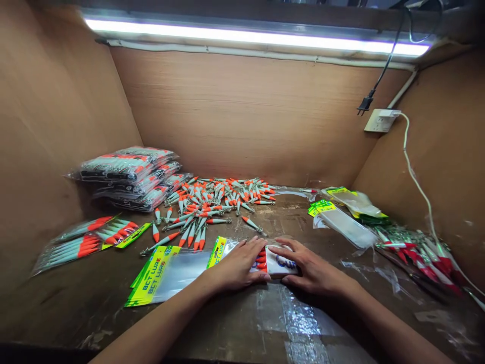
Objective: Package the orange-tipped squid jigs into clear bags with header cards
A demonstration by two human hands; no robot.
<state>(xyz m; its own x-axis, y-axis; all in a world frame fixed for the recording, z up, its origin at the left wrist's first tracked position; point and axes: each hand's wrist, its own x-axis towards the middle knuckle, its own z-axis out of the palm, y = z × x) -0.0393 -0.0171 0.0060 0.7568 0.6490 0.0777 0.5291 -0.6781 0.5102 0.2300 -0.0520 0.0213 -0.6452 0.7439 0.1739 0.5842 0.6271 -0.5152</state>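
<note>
At the table's middle, my left hand (242, 263) is curved over a yellow-green headed plastic bag (219, 251), its fingers closed around a few orange-tipped fishing lures (261, 260). My right hand (312, 265) grips a white block (278, 264) with blue handwriting, thumb at the near side and fingers over the top. The lures' orange ends show between the two hands, against the block. How far the bag reaches over the block is hidden by my hands. Left of them lie flat clear bags (162, 278) with yellow "BCT LURE" headers.
Behind my hands spreads a pile of orange-and-white lures (223, 197). Stacked packs (125, 174) stand at back left, with filled bags (74, 247) in front. More clear bags (346, 225) and red-and-white lures (428, 258) lie right. A plug (365, 104) hangs near an outlet (379, 120).
</note>
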